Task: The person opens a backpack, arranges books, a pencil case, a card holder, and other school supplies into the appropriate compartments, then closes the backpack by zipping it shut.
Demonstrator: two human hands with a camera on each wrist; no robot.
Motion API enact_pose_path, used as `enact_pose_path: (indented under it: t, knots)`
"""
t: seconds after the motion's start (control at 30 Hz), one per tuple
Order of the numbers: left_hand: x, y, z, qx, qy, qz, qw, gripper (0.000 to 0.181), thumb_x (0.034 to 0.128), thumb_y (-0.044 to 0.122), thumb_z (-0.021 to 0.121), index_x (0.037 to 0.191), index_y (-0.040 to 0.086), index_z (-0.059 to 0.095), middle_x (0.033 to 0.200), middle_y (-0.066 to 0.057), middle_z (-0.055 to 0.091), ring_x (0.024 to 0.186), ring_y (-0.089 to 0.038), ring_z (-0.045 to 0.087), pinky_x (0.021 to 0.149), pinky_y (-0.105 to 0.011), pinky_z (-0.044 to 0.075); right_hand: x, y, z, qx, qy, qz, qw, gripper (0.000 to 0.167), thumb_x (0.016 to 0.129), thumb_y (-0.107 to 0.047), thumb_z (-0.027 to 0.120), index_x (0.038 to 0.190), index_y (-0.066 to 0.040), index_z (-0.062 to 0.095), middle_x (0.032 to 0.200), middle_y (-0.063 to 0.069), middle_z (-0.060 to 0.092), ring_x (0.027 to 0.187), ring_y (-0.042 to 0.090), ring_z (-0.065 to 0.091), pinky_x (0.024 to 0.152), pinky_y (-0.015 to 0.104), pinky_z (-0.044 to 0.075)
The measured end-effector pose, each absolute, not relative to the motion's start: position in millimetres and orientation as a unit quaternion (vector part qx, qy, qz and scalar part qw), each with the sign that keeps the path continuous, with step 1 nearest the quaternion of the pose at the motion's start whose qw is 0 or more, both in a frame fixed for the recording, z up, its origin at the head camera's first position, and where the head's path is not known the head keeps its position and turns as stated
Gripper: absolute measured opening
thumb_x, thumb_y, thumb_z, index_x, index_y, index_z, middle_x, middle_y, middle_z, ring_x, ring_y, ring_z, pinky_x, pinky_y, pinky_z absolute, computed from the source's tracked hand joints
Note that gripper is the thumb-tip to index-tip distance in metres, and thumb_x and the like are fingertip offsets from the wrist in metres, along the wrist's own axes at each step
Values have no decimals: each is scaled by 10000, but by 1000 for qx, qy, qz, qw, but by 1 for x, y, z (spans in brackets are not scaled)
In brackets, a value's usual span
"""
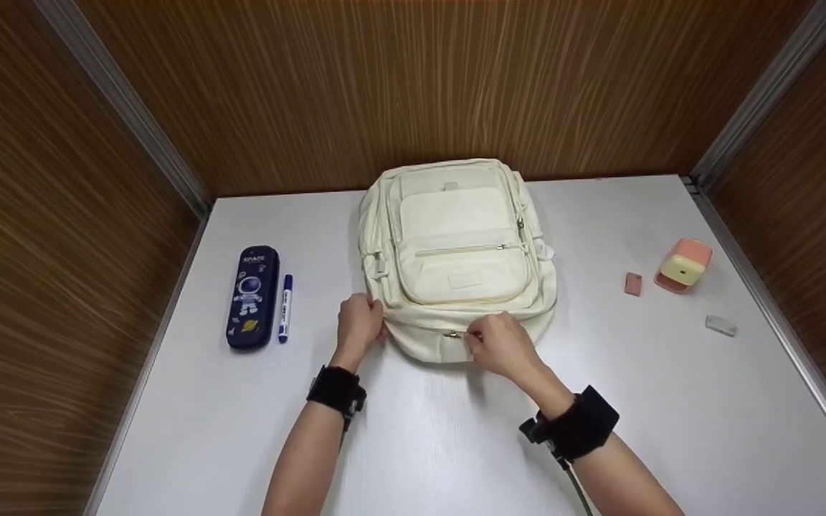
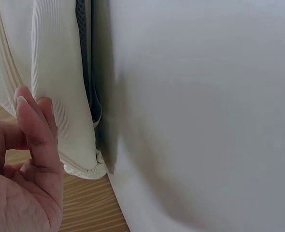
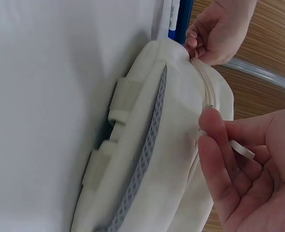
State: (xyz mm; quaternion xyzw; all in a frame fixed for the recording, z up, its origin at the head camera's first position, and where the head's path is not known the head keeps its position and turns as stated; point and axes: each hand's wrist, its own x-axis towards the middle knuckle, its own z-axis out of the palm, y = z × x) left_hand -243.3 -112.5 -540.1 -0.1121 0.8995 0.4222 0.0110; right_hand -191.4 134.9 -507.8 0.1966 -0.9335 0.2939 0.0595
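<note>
A cream backpack lies on the white table with its front pockets facing up. My left hand pinches the fabric beside the zipper at its near left corner; in the left wrist view the fingers bend against that edge. My right hand pinches the zipper pull between thumb and fingers on the near side. In the right wrist view, the pale end of the zipper pull sticks out past the fingers, and the zipper track runs from there toward my left hand.
On the left lie a dark blue pencil case with an astronaut print and a blue-and-white marker. To the right are a pink-and-yellow pencil sharpener, a small pink block and a small whitish piece. Wood-grain panels enclose the table.
</note>
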Motion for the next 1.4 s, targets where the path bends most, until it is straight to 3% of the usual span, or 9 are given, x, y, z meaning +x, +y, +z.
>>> enact_pose_path:
  t: [0.4, 0.5, 0.6, 0.7, 0.83, 0.9, 1.03, 1.23, 1.4]
  knots:
    - [-243, -122, -542, -106, 901, 418, 33, 293, 969, 146, 530, 685, 85, 572, 502, -25, 578, 439, -156, 568, 436, -272, 409, -197, 181, -514, 148, -945, 290, 20, 180, 840, -28, 701, 678, -107, 700, 547, -93, 568, 498, 83, 522, 542, 329, 446]
    - [-243, -122, -541, -103, 922, 372, 24, 275, 965, 176, 553, 718, 60, 592, 599, -69, 613, 544, -227, 609, 511, -338, 459, -197, 186, -517, 145, -946, 289, 9, 127, 852, 8, 679, 770, -80, 720, 593, -58, 607, 527, 107, 554, 545, 334, 457]
    - [-242, -117, -538, -88, 948, 306, -21, 176, 935, 146, 586, 851, -6, 608, 813, -164, 614, 765, -333, 622, 649, -426, 495, -195, 184, -518, 160, -948, 276, 9, 142, 862, 50, 636, 841, -62, 721, 716, 13, 661, 628, 171, 603, 570, 368, 484]
    - [-241, -106, -532, -33, 956, 274, -102, 126, 886, 46, 608, 985, -29, 591, 968, -188, 550, 910, -368, 567, 751, -466, 478, -194, 180, -520, 161, -952, 260, 22, 173, 876, 44, 608, 760, -69, 671, 714, 34, 629, 647, 202, 573, 577, 396, 471]
    - [-235, -83, -527, 110, 934, 281, -191, 153, 868, 2, 647, 1020, 0, 636, 1069, -166, 557, 992, -334, 554, 833, -430, 471, -194, 173, -521, 141, -956, 254, 31, 156, 906, -39, 656, 757, -69, 690, 677, 10, 602, 597, 168, 524, 558, 369, 444]
    - [-231, -70, -526, 179, 923, 278, -197, 154, 901, 68, 668, 1049, 26, 661, 1134, -149, 574, 1059, -309, 562, 883, -412, 474, -195, 171, -522, 132, -957, 256, 36, 127, 904, -77, 689, 784, -54, 723, 690, 6, 624, 585, 146, 523, 547, 348, 441]
    - [-224, -47, -522, 278, 918, 241, -149, 323, 968, 281, 638, 1215, 74, 642, 1262, -111, 582, 1174, -256, 552, 988, -377, 434, -195, 169, -523, 121, -957, 259, 48, 128, 891, -83, 705, 774, -55, 750, 677, -3, 642, 571, 140, 540, 535, 357, 448]
    - [-220, -22, -521, 338, 922, 142, -121, 395, 948, 312, 664, 1290, 119, 624, 1182, -34, 657, 1019, -192, 646, 864, -314, 503, -194, 168, -523, 119, -956, 263, 55, 187, 885, -84, 691, 700, -102, 720, 607, -49, 579, 554, 143, 512, 517, 378, 440]
    - [-221, -14, -525, 331, 927, 92, -149, 233, 875, 269, 741, 1067, 145, 693, 979, 2, 682, 804, -180, 666, 678, -313, 528, -194, 169, -523, 119, -949, 278, 85, 224, 839, -80, 713, 627, -151, 704, 563, -55, 569, 515, 137, 462, 484, 370, 423]
